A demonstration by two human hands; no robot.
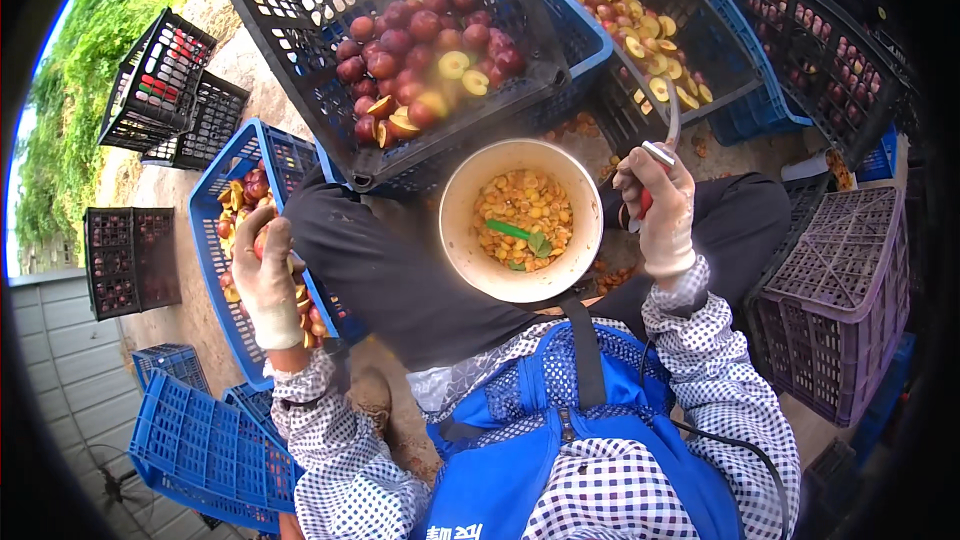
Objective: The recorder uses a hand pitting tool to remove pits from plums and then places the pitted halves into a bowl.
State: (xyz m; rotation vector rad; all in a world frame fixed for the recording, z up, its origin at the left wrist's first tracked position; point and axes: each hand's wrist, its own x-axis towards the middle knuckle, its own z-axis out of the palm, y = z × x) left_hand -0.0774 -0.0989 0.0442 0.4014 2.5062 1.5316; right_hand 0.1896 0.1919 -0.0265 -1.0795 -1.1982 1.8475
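Left hand [265, 285], gloved, closed round a red plum [262, 240] over blue crate [205, 240] at left. Right hand [662, 208], gloved, fist tight on knife [665, 145], blade up. Between knees: white bucket [455, 230] w/ pits. Beyond: black crate [300, 30] of plums, whole & halved.
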